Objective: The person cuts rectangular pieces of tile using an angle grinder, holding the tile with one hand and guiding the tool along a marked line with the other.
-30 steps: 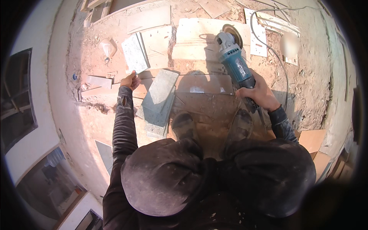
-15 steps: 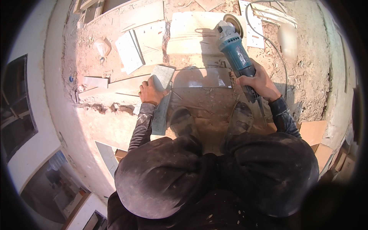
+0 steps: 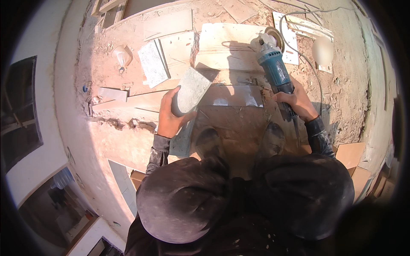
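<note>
My right hand (image 3: 299, 100) is wrapped round the dark rear handle of a teal angle grinder (image 3: 275, 68). The grinder's round disc (image 3: 275, 37) points away from me at the upper right, and the tool is tilted a little to the left. In my left hand (image 3: 171, 114) is a pale grey tile piece (image 3: 192, 88), gripped between thumb and fingers and raised at an angle. Beneath that hand lies a greyish flat strip (image 3: 181, 143). A brown tile strip (image 3: 234, 95) lies on the ground between my two hands.
A grey cable (image 3: 314, 64) curves from the upper right down beside my right forearm. Flat boards (image 3: 232, 36) and a whitish tile (image 3: 153, 64) lie ahead on dusty, rubble-strewn ground. Cardboard (image 3: 350, 154) sits at the right, with a white wall (image 3: 36, 96) at the left.
My left hand has lifted the grey tile piece off the ground and tilted it. The grinder stays in my right hand, in much the same place. The whole view has shifted slightly.
</note>
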Demonstrator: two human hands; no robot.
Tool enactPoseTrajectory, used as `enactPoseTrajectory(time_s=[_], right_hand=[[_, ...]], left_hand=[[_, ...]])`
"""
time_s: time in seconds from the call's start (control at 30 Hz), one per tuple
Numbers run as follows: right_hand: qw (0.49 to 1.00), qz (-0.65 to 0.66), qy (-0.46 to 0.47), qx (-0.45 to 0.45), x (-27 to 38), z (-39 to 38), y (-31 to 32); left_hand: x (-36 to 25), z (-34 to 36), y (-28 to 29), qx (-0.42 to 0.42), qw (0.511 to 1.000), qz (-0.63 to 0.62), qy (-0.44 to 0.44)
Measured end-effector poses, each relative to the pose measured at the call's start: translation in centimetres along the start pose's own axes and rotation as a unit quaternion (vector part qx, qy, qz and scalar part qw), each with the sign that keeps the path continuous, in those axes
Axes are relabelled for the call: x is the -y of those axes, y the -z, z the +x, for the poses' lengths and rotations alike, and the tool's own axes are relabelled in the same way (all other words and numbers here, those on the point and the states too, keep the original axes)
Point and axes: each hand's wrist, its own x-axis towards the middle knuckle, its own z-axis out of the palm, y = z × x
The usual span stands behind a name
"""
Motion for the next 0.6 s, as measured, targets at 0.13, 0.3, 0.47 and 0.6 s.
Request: enactPoseTrajectory(time_s=[0.13, 0.3, 0.47, 0.6], right_hand=[[1.000, 0.016, 0.002, -0.006, -0.1, 0.1, 0.1], [1.000, 0.023, 0.005, -0.011, 0.0, 0.2, 0.1], [1.000, 0.018, 0.007, -0.020, -0.5, 0.1, 0.4], [1.000, 0.025, 0.006, -0.011, -0.4, 0.5, 0.2]], left_hand=[[-1.9, 2.4, -1.3, 0.060, 0.919, -0.373, 0.113], [-1.4, 5.5, -4.4, 0.136, 0.628, -0.765, 0.047], [-2.4, 8.0, -5.1, 0.167, 0.525, -0.834, 0.036], [-3.1, 8.9, -4.6, 0.148, 0.516, -0.843, 0.039]])
